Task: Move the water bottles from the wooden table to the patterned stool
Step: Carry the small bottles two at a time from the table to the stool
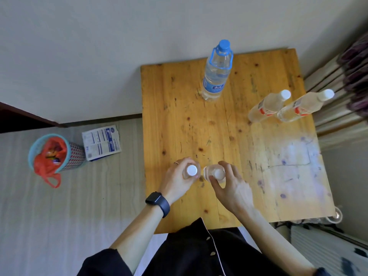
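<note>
From the head camera, looking steeply down, the wooden table (pixel 229 136) was a slab of orange-yellow pine planks with dark knots, its grain scratched and its right side scuffed pale with faint purple marks. Near the front edge stood two small clear plastic bottles side by side, seen almost end-on: the left small bottle (pixel 191 170) showed a round white cap, and the left hand (pixel 179 179) was wrapped around its body, a thin ring on one finger and a dark smartwatch (pixel 158 204) strapped at the wrist. The right hand (pixel 229 186) curled its fingers and thumb around the right small bottle (pixel 216 173), also white-capped, in a loose grasp. Further back, near the table's far edge, stood a large bottle (pixel 216 72) of ribbed clear plastic with a blue cap, blue carry loop and blue label. Toward the right edge two slim bottles (pixel 288 106) with white caps and red-and-white labels stood just beside each other. The person wore a dark buttoned garment. The floor (pixel 59 216) was pale and striped; on it stood a teal mesh bin (pixel 39 148) lined with a red-orange plastic bag, with a printed blue-and-white flattened carton (pixel 101 142) just beside it. Plain grey-white walls met behind the table.
</note>
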`<state>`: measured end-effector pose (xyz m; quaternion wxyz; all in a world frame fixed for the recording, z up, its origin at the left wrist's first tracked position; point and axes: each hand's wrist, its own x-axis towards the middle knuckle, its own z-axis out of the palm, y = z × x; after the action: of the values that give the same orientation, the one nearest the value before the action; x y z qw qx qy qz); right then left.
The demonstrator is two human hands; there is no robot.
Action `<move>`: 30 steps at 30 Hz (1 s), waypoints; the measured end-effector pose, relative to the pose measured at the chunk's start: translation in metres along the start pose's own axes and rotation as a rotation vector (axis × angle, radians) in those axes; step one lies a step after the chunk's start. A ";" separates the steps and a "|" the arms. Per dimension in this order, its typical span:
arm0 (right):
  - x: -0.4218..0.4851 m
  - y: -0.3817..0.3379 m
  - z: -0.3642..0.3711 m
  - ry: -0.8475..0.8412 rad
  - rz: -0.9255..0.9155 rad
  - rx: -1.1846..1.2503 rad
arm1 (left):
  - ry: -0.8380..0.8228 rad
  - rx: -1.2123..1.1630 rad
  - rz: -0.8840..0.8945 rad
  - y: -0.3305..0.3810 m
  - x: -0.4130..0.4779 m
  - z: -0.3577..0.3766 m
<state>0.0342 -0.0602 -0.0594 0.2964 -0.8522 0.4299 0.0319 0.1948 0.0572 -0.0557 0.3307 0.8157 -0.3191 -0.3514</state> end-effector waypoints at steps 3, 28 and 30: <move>0.007 0.009 0.004 -0.073 0.007 0.168 | -0.007 0.009 -0.001 -0.004 0.003 0.007; -0.080 0.044 -0.006 0.297 0.325 0.470 | -0.305 0.476 0.319 0.024 0.020 0.044; -0.114 0.053 -0.018 0.397 0.408 0.485 | -0.367 0.491 0.456 0.048 0.010 0.062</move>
<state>-0.0808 -0.0128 -0.0343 0.3880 -0.6438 0.6349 -0.1784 0.1379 0.0023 -0.0555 0.1323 0.7022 -0.6209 -0.3222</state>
